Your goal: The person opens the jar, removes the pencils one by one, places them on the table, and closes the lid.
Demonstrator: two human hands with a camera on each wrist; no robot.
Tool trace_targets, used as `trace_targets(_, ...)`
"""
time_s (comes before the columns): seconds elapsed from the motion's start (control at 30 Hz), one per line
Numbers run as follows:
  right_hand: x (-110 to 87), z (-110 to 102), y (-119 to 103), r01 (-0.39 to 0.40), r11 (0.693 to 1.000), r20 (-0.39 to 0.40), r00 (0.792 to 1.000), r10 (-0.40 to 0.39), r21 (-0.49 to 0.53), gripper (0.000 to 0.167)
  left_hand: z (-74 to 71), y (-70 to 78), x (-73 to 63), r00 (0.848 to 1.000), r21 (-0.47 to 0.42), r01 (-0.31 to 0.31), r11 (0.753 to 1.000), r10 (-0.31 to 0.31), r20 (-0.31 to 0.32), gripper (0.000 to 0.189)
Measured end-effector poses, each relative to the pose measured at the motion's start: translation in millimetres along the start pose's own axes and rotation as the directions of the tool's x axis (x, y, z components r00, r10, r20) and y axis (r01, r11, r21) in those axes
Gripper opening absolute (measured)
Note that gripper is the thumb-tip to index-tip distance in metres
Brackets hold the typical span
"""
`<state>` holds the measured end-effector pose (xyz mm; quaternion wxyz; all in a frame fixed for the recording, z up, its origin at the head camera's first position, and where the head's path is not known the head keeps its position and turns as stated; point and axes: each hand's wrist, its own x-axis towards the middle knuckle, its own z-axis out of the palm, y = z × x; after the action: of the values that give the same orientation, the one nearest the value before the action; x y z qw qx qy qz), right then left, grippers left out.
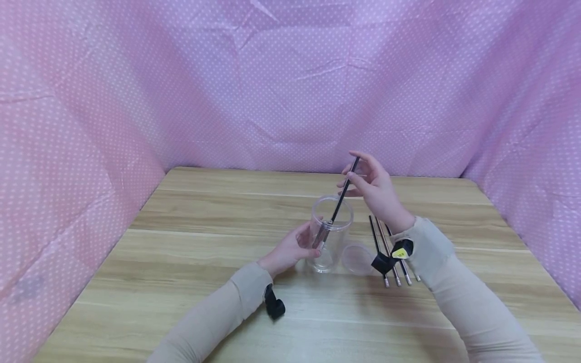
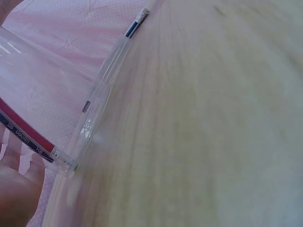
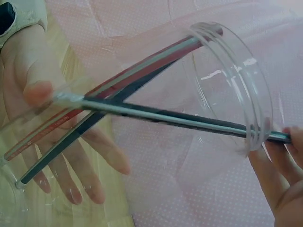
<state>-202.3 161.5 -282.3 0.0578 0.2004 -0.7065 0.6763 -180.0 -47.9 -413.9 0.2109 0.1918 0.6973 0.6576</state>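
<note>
1. Head view: the dark pencil [image 1: 341,198] is pinched near its top by the right hand [image 1: 375,187], its long axis slanted down-left through the mouth of the jar [image 1: 338,247].
2. The jar's smooth, clear cylinder is gripped by the left hand [image 1: 292,249], nearer the left edge of the desk [image 1: 204,242].
3. A slim red pencil [image 3: 147,65] is held inside; a translucent disc [image 1: 357,258] and loose pencils [image 1: 374,234] are laid toward the desk's right edge.

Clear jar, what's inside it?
A red pencil and a dark pencil lean inside the clear jar; a black pencil, held by the right hand, reaches in. In the head view, the left hand hides a patch of the jar's lower side.
</note>
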Motion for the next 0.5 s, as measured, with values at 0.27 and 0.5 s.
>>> trace_targets(0.27,9.0,1,-3,-0.038,0.996,-0.146,0.988,0.05,0.083,0.046,-4.5,-0.4,3.2,1.0,0.036,0.016,0.999,-0.016,-0.018,0.077)
trace_targets(0.5,21.1,-8,1,-0.086,0.928,-0.238,0.954,0.181,0.362,0.037,-9.1,1.0,4.6,1.0,0.015,0.008,1.0,-0.008,0.0,0.076)
